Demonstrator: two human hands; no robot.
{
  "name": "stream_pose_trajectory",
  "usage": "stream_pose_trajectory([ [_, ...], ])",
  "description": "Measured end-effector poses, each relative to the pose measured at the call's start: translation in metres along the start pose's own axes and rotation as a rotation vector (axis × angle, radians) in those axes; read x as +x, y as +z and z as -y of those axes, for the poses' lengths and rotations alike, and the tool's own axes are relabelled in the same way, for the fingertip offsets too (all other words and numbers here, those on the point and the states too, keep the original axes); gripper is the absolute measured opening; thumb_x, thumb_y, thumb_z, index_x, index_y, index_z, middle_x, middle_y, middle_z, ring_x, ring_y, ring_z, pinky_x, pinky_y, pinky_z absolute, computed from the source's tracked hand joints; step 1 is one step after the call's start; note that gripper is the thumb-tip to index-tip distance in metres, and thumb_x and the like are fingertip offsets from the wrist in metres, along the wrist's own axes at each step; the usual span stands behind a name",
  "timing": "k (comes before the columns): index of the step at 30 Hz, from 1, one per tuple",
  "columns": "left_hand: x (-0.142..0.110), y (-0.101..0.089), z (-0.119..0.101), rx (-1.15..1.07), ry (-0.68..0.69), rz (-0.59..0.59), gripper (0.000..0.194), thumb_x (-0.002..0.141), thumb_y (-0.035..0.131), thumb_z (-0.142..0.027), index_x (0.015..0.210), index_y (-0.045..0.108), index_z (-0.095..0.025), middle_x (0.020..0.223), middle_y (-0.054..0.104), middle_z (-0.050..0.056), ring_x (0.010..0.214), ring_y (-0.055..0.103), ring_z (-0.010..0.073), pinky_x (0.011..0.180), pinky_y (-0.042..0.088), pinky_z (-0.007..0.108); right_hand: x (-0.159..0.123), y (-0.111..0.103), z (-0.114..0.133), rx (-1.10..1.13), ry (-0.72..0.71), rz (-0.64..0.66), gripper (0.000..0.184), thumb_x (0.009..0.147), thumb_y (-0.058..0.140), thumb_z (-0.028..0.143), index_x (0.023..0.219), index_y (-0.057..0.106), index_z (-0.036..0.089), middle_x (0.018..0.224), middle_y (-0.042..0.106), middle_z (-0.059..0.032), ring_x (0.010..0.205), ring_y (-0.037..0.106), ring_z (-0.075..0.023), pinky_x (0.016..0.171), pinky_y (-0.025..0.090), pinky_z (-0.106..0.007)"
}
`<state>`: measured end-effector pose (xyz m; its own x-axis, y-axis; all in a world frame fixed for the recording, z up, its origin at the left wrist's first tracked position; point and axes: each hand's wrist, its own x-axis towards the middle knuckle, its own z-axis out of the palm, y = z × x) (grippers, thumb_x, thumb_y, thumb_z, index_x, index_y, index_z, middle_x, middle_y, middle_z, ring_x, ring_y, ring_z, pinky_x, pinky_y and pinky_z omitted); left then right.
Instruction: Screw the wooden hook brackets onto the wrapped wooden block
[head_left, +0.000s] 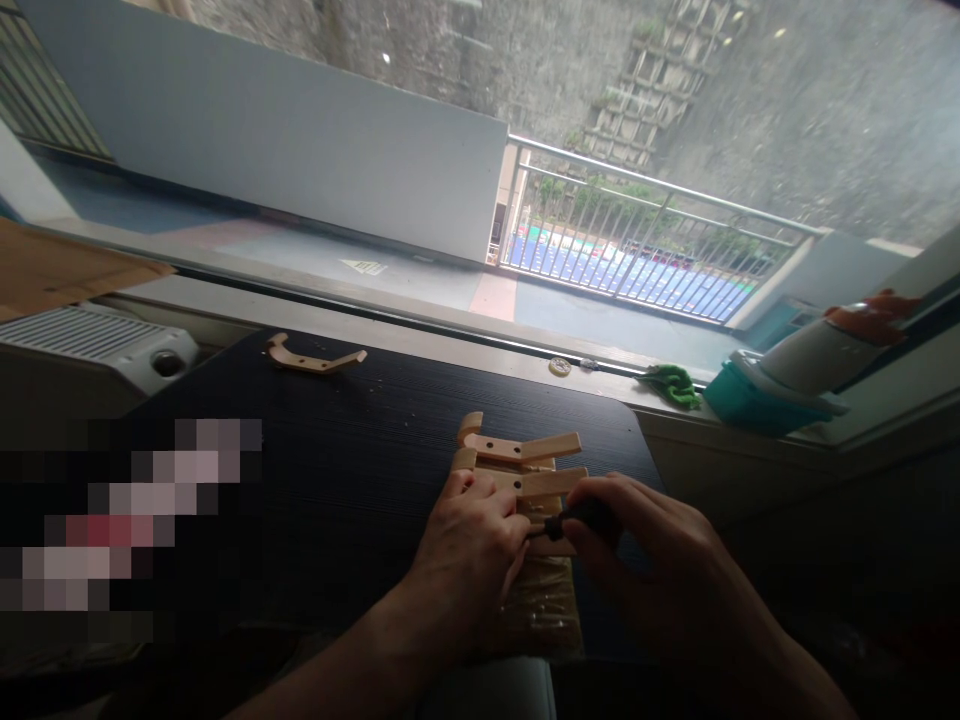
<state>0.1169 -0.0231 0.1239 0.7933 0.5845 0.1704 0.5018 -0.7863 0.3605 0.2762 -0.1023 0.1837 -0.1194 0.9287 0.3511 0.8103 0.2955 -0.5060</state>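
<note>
My right hand (637,530) is closed round the dark handle of a screwdriver (553,527). The screwdriver's tip points left, towards the fingers of my left hand (476,530). That hand is curled over the wooden hooks and presses down on the nearer ones. Two light wooden hooks show plainly, a far hook (529,447) and a middle hook (551,484), each with dark holes. A further wooden piece (562,547) is partly hidden under my hands. Beneath them lies a plastic-wrapped block (544,600). My fingers cover the spot where the screwdriver meets the wood.
A loose wooden hook (319,362) lies at the far left of the black table (337,460). On the window sill are a roll of tape (559,366), a green cloth (671,384) and a teal container (765,390). A blurred patch covers the left side.
</note>
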Motion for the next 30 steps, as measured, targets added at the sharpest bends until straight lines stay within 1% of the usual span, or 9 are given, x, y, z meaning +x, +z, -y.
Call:
stream_pose_trajectory([
  [12,0.0,-0.002,-0.001,-0.009,-0.018,0.011,0.017,0.088,0.054,-0.022,0.082,0.07,-0.02,0.09,0.066,0.004,0.091,0.054,0.0238,0.089,0.033,0.044,0.004,0.001,-0.002,-0.027,-0.039,-0.014,0.008,0.087,0.056,0.015,0.093,0.057,0.02,0.078,0.06,0.002,0.065,0.055,-0.01,0.06,0.043,-0.022],
  [16,0.0,-0.001,0.002,-0.041,-0.011,0.013,0.015,0.087,0.053,-0.018,0.081,0.068,-0.019,0.092,0.065,0.003,0.091,0.054,0.0221,0.092,0.034,0.043,0.004,0.0,-0.003,-0.034,-0.048,-0.026,0.006,0.087,0.056,0.016,0.092,0.057,0.02,0.078,0.061,0.0022,0.064,0.055,-0.0096,0.059,0.043,-0.021],
  [20,-0.002,0.001,0.006,-0.063,-0.007,0.008,0.015,0.088,0.052,-0.019,0.084,0.066,-0.018,0.096,0.064,0.005,0.095,0.054,0.0226,0.094,0.037,0.042,0.004,-0.001,-0.004,-0.022,-0.033,-0.014,0.007,0.088,0.055,0.017,0.094,0.057,0.02,0.077,0.06,0.0025,0.063,0.054,-0.0091,0.058,0.042,-0.021],
  [24,-0.002,-0.001,0.009,-0.091,-0.014,0.047,0.015,0.088,0.051,-0.018,0.088,0.066,-0.017,0.102,0.063,0.006,0.098,0.054,0.0229,0.095,0.039,0.041,0.007,0.0,-0.004,0.004,0.024,0.041,0.008,0.09,0.054,0.018,0.096,0.059,0.021,0.078,0.061,0.0024,0.062,0.053,-0.009,0.057,0.042,-0.021],
  [30,-0.001,-0.011,0.009,-0.105,-0.044,0.109,0.014,0.087,0.052,-0.016,0.089,0.066,-0.017,0.106,0.062,0.007,0.1,0.054,0.0233,0.094,0.042,0.04,0.013,0.0,-0.007,-0.01,0.023,0.047,0.007,0.088,0.056,0.018,0.094,0.058,0.021,0.075,0.059,0.0037,0.063,0.052,-0.0094,0.059,0.04,-0.022],
])
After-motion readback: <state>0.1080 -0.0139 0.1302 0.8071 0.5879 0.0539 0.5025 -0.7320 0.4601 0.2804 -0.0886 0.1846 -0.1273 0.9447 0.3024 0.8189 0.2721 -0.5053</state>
